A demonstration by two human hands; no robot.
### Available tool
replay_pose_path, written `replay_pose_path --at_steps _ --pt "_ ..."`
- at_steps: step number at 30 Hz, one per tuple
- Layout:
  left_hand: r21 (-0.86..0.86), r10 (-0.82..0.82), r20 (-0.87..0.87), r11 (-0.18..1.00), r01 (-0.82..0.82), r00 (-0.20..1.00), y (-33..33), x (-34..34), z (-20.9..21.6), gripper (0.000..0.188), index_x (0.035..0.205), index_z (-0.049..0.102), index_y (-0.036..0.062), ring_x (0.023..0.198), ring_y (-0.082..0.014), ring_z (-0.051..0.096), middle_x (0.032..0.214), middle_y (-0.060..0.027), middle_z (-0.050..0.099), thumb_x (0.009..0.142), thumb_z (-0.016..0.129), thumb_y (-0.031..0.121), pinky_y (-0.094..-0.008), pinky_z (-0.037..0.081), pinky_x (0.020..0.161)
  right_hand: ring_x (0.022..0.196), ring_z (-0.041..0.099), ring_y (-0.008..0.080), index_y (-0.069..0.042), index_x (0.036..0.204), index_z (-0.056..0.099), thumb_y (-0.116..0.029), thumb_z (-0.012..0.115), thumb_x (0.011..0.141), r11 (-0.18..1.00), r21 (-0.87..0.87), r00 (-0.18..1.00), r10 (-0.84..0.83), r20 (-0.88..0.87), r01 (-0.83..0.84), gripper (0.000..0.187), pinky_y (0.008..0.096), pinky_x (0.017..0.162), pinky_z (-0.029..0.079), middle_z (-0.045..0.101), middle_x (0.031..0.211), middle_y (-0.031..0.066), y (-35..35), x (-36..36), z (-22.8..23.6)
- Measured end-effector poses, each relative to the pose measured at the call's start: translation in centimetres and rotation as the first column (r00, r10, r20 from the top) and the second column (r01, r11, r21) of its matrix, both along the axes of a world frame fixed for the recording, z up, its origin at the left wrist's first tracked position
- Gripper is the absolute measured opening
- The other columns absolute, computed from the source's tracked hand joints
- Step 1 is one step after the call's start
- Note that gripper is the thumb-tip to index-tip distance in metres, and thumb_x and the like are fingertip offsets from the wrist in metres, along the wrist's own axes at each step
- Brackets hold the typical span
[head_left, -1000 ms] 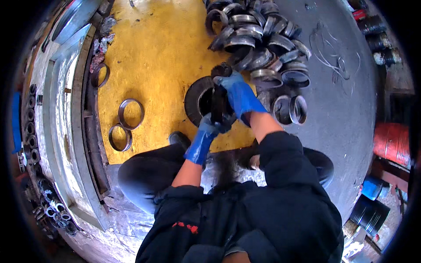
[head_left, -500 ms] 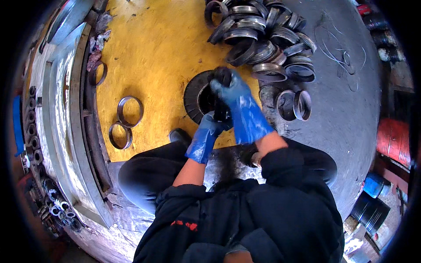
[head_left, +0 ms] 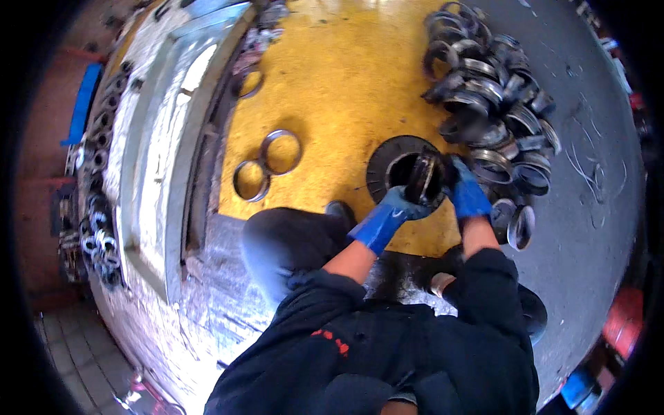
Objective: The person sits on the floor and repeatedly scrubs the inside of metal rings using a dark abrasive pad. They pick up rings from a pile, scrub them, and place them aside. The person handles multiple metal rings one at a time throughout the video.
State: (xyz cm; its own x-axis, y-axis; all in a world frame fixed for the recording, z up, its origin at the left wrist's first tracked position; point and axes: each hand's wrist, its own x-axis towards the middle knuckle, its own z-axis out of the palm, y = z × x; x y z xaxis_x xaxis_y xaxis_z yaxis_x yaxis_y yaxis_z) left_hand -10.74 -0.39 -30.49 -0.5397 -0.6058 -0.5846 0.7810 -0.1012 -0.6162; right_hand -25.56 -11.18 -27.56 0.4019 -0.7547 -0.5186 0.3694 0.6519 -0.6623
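Observation:
My gloved left hand is closed on the lower edge of a dark metal ring. The ring stands tilted, nearly edge-on, above a black round slotted disc with a wide central opening. To the right of the ring is my gloved right hand, its fingers bent around something dark that I cannot make out. Whether that dark thing touches the ring is hard to tell. Both gloves are blue and smeared.
A heap of dark metal rings lies beyond my right hand, with a lone ring nearer me. Two rings touch on the yellow floor at left. A metal trough runs along the left; loose wire lies at right.
The view has swung, shifting the scene rightward. My right hand has moved from above the ring to its right side, and the ring now shows more plainly in my left hand.

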Motion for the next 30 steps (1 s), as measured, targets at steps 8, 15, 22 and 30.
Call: replay_pose_path --at_steps 8,15,22,30 --pt "-0.019 -0.033 0.997 0.745 0.667 0.065 -0.1 7.3 9.1 0.016 0.093 0.060 0.0057 0.067 -0.0243 0.063 0.076 -0.0103 0.063 0.080 0.069 0.004 -0.0371 0.052 0.057 0.092 0.065 0.0244 -0.006 0.113 0.064 -0.029 0.061 0.090 0.976 -0.185 0.934 -0.172 -0.313 0.118 0.033 0.0351 0.076 0.053 0.067 0.106 0.0124 1.0 -9.6 0.0" --pt "0.042 0.125 0.898 0.930 0.366 -0.421 4.4 23.2 22.5 0.015 0.099 0.062 0.0076 0.080 -0.0225 0.063 0.091 -0.0099 0.064 0.085 0.064 0.012 -0.0354 0.052 0.066 0.085 0.064 0.0222 -0.007 0.111 0.065 -0.029 0.063 0.089 0.924 -0.376 0.791 -0.277 -0.546 0.065 0.032 0.0338 0.071 0.051 0.068 0.100 0.0100 -3.0 -20.4 7.7" --pt "0.119 -0.092 0.842 0.993 0.016 -0.532 8.3 31.0 23.0 0.019 0.105 0.063 0.0096 0.093 -0.0208 0.064 0.107 -0.0094 0.065 0.091 0.059 0.021 -0.0337 0.053 0.075 0.078 0.064 0.0201 -0.008 0.109 0.066 -0.029 0.065 0.088 0.935 -0.354 0.696 -0.230 -0.680 -0.037 0.030 0.0324 0.066 0.049 0.068 0.095 0.0077 -5.0 -25.5 10.4" --pt "0.138 0.028 0.903 0.926 0.351 -0.429 0.1 14.6 22.6 0.023 0.108 0.066 0.0095 0.088 -0.0178 0.066 0.101 -0.0060 0.070 0.086 0.068 0.015 -0.0289 0.053 0.075 0.070 0.063 0.0176 -0.009 0.106 0.067 -0.029 0.068 0.086 0.981 -0.191 0.674 -0.168 -0.720 0.041 0.028 0.0309 0.061 0.048 0.069 0.088 0.0051 -1.9 -30.9 5.8"
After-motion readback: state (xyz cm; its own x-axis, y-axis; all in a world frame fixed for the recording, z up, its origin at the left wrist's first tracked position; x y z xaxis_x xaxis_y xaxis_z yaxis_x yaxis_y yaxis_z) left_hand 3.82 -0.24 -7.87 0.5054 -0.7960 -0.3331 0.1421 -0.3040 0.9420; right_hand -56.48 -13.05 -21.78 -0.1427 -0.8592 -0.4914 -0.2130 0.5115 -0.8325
